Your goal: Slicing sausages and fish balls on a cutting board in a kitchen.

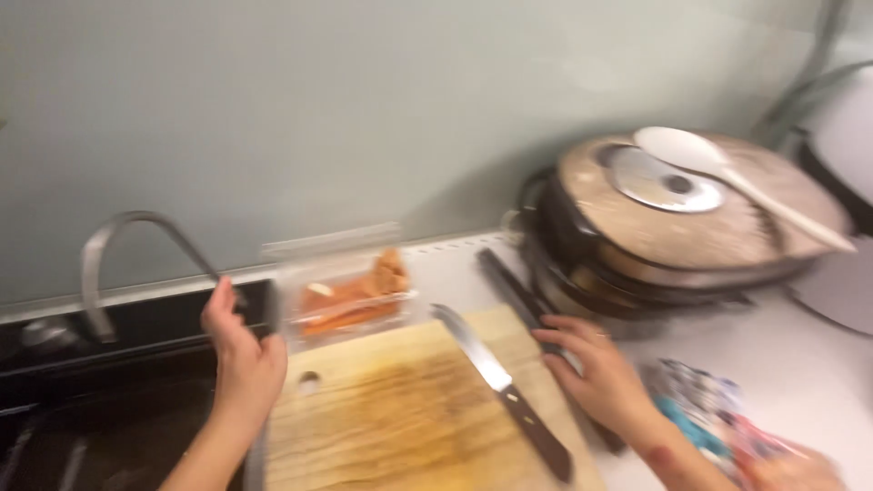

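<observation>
Left hand [238, 350] pinches clear bag of orange food [350, 291] at board's far-left corner | right hand [596, 364] loose, fingers spread, flat on cutting board [400, 409] right edge | knife [500, 386] lies between hands | sink [100, 400] left, pan stack [673, 227] crowds right.

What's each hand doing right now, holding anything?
Left hand: gripping the edge of a clear plastic container of orange food.
Right hand: open, fingers spread on the wooden cutting board edge, beside the knife; holding nothing.
</observation>
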